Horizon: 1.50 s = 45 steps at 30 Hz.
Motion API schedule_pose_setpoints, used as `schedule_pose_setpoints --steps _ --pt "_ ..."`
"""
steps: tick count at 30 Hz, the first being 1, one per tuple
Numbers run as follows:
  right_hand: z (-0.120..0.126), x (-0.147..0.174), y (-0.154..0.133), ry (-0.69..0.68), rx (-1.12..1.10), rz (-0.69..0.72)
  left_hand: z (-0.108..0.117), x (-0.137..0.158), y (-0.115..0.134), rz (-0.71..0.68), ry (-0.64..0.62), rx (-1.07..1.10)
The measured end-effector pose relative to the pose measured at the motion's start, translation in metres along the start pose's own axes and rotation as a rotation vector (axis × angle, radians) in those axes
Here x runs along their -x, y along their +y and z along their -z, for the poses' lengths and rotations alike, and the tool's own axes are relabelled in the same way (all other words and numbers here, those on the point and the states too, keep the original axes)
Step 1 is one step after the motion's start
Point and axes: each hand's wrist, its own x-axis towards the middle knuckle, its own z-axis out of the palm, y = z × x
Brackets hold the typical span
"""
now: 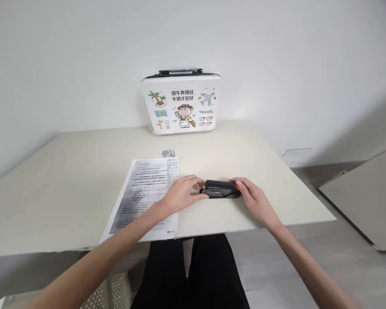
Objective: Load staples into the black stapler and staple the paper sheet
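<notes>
A black stapler with a bit of orange at its right end lies crosswise between my hands, just over the table near its front edge. My left hand closes on its left end, thumb on the near side and fingers on the far side; a small metal part shows there. Around the right end my right hand is closed, with the thumb near the orange part. Left of the stapler lie printed paper sheets, partly under my left forearm. A few strips of grey staples rest just beyond the paper's top edge.
A white hard case with cartoon prints and a black handle stands at the back of the pale table, close to the wall. The table's front edge runs just above my legs. A pale panel stands on the right.
</notes>
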Motion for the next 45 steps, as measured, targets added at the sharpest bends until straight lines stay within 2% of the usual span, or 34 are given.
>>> schedule_pose_setpoints --steps 6,9,14,17,20,23,26,29,33,37,45 --pt "-0.003 0.003 -0.004 0.026 0.018 -0.048 -0.003 -0.002 0.001 -0.043 0.021 -0.073" --pt "-0.002 0.006 -0.006 0.007 0.035 -0.045 0.003 0.007 -0.003 -0.047 0.046 -0.118" --pt "-0.004 0.008 -0.007 -0.007 0.073 -0.018 0.032 0.031 -0.017 -0.045 0.005 -0.166" --pt "-0.006 0.007 -0.007 0.001 0.065 -0.023 0.055 0.033 -0.029 -0.003 -0.003 -0.163" --pt "-0.007 0.006 -0.008 0.009 0.05 -0.029 0.076 0.015 -0.049 0.099 0.123 -0.255" --pt "-0.007 0.006 -0.008 0.007 0.038 -0.04 0.092 -0.017 -0.075 0.157 0.205 -0.432" --pt "-0.006 0.004 -0.008 -0.002 0.019 -0.051 0.103 -0.052 -0.097 0.208 0.128 -0.625" --pt "-0.005 0.002 -0.008 -0.005 0.0 -0.049 0.111 -0.082 -0.11 0.242 0.051 -0.72" --pt "-0.004 0.0 -0.009 0.001 0.005 -0.05 0.12 -0.111 -0.122 0.273 -0.017 -0.726" --pt "-0.004 -0.002 -0.011 0.008 0.001 -0.041 0.121 -0.127 -0.129 0.291 -0.072 -0.698" --pt "-0.004 -0.004 -0.012 -0.008 -0.001 -0.054 0.113 -0.134 -0.122 0.309 -0.009 -0.475"
